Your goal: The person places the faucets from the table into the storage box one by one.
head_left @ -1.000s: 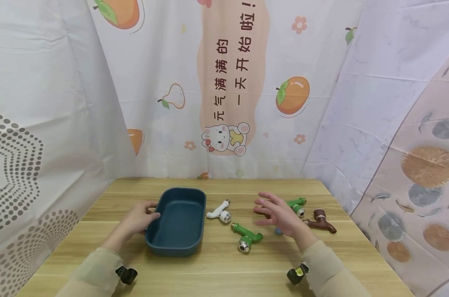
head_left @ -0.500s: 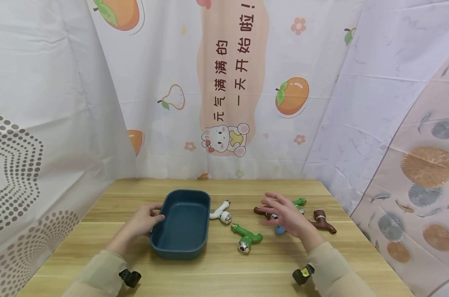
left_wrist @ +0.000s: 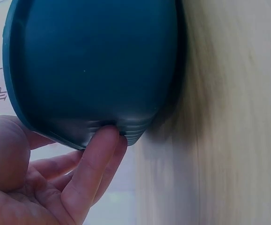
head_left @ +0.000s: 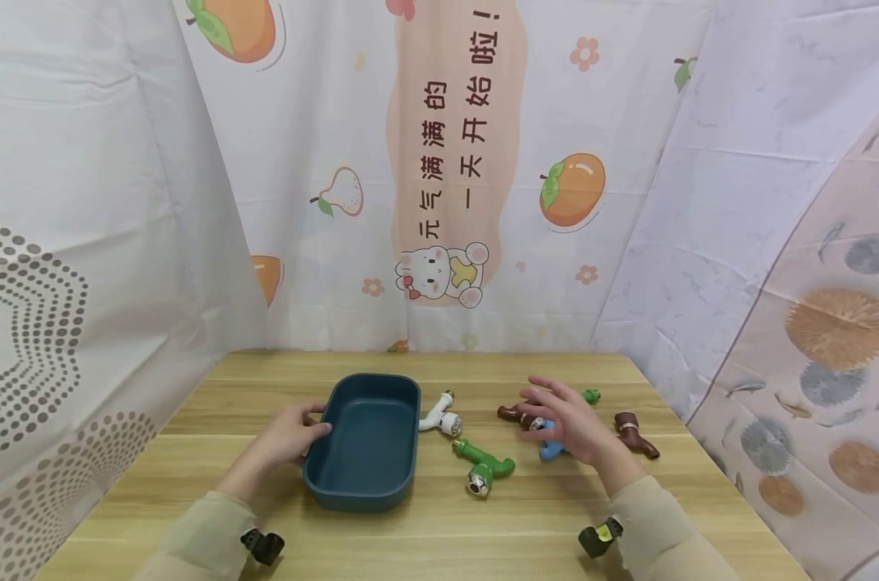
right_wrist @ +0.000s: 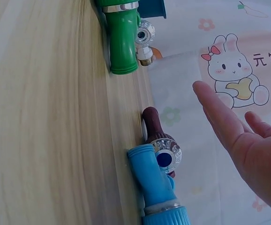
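A dark teal rectangular basin [head_left: 366,440] stands on the left half of the table. My left hand [head_left: 289,438] grips its left side, thumb over the rim and fingers against the outer wall, as the left wrist view of the basin [left_wrist: 93,61] also shows. My right hand [head_left: 573,424] hovers, fingers loosely extended and holding nothing, above several plastic taps. Beneath or beside it lie a blue tap [head_left: 550,448], a brown tap [head_left: 512,413] and a green tap [head_left: 592,396], partly hidden. In the right wrist view the blue tap [right_wrist: 154,176] is nearest that hand.
A white tap [head_left: 446,421] lies right beside the basin, its spout end hidden. A green tap [head_left: 486,462] lies mid-table, another brown tap [head_left: 633,436] at the right. Patterned curtains [head_left: 323,266] enclose the wooden table [head_left: 424,537] at the back and sides.
The basin has slid right with my left hand, and its rim now covers the white tap's spout end. My right hand has shifted slightly right, revealing more of the blue and brown taps.
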A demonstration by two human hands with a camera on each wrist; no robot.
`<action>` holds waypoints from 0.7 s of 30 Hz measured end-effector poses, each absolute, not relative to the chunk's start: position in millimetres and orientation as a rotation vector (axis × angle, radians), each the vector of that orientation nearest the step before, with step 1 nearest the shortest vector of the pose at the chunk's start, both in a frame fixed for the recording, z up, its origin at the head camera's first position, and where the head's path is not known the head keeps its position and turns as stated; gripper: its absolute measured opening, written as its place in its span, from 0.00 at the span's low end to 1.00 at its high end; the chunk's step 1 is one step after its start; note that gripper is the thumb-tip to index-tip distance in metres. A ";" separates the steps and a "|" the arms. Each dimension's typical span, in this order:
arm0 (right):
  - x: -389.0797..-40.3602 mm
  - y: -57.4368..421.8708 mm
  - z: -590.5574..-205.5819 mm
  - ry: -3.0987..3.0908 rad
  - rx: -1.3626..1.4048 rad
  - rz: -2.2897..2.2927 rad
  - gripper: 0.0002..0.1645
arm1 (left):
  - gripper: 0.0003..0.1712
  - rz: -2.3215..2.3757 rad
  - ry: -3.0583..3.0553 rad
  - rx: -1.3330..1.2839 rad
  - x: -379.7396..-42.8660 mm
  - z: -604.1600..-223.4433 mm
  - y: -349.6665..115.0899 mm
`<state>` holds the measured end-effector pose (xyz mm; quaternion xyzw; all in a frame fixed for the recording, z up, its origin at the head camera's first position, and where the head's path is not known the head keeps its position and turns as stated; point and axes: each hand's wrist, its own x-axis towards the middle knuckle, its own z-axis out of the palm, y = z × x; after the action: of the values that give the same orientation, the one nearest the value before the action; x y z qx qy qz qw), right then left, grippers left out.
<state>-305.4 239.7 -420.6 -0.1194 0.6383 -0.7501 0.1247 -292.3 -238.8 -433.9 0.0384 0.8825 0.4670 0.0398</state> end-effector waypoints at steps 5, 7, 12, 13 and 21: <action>-304.5 242.3 -418.7 1.880 -0.361 -2.181 0.41 | 0.28 1.430 2.709 0.109 -291.0 -434.6 -237.7; -304.4 242.8 -417.5 1.901 -0.363 -2.173 0.41 | 0.28 1.433 2.707 0.103 -290.9 -434.9 -237.8; -306.1 241.9 -414.8 1.919 -0.378 -2.165 0.41 | 0.28 1.452 2.686 0.078 -290.7 -436.4 -238.1; -306.6 241.2 -414.1 1.920 -0.381 -2.164 0.41 | 0.28 1.454 2.684 0.079 -290.5 -436.4 -238.1; -310.6 235.7 -408.6 1.937 -0.383 -2.163 0.39 | 0.29 1.490 2.657 0.056 -289.7 -438.1 -239.9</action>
<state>-310.6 235.7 -408.6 -0.1302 0.6576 -0.7344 0.1060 -289.7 -239.9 -438.1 0.0185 0.8711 0.4885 0.0475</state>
